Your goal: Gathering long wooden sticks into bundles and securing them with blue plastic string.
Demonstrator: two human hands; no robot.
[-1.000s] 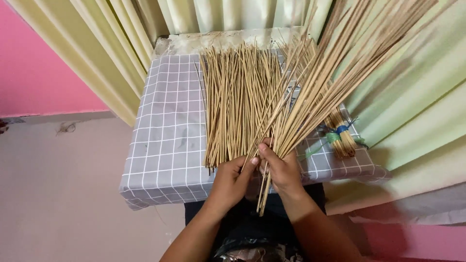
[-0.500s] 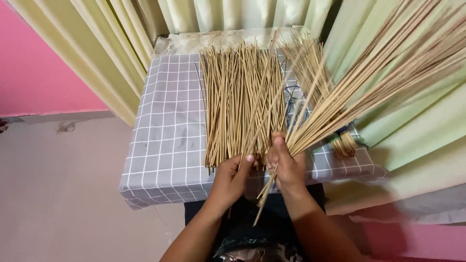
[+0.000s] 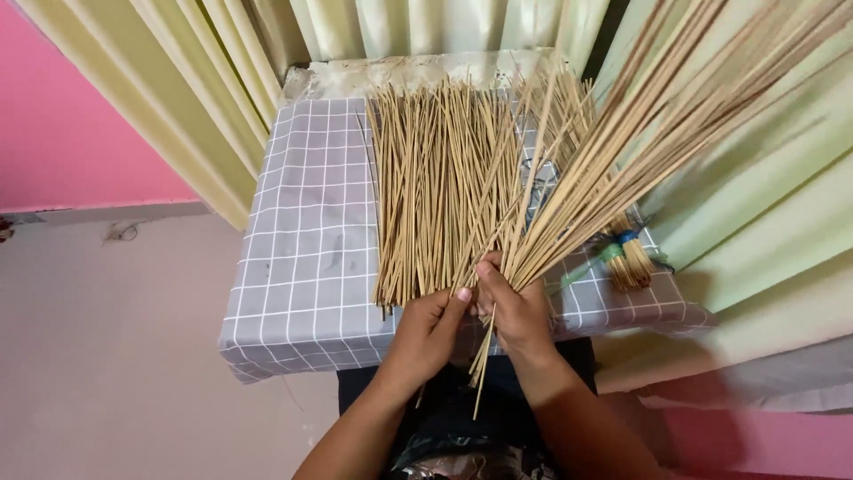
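At lower centre we note the right hand (image 3: 515, 311) clenched around a fanned bundle of sticks (image 3: 640, 142) rising toward the upper right. Beside it, the left hand (image 3: 431, 329) pinches the near ends of the flat stick pile (image 3: 440, 187) lying on the checked desk (image 3: 302, 267). A small tied bundle (image 3: 626, 258) rests at right; pale curtains (image 3: 213, 98) hang behind.

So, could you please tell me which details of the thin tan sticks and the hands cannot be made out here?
Head view only:
- Far ends of the fanned bunch of thin tan sticks in the right hand: cut off by the top edge.
- Left hand fingertips: hidden under the flat pile of tan sticks.
- Small tied stick bundle: partly hidden behind the fanned bunch.
- Grey checked tablecloth centre: covered by sticks.
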